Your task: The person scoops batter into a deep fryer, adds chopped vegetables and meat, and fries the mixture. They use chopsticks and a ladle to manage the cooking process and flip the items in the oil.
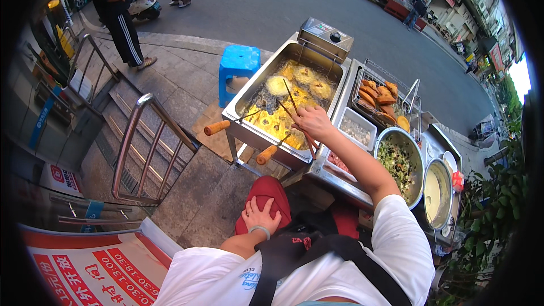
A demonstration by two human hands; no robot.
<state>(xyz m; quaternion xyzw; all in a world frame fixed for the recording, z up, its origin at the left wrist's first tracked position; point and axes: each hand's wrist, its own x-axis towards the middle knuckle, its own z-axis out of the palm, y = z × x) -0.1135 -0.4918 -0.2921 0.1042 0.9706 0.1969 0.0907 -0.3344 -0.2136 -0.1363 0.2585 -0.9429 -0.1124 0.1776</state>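
Note:
My right hand (313, 123) grips a pair of long dark chopsticks (290, 97) above a rectangular stainless-steel deep fryer (259, 75). Their tips are near a pale round fritter (278, 86) in the bubbling oil. Browner fritters (320, 89) float towards the far end, and yellow frothy pieces fill the near end. Two wooden-handled metal tools, one handle at the left side (216, 127) and one at the near edge (267, 154), reach into the oil; their heads are hidden. My left hand (261, 214) rests with spread fingers on my red-clad knee (265, 187), holding nothing.
Right of the fryer stand a wire rack of browned fritters (382, 97), a tub of whitish pieces (357, 127), a tub of pink filling (338, 162), a bowl of chopped vegetables (397, 161) and a batter bowl (432, 195). A blue stool (239, 61) and steel handrail (131, 144) are left.

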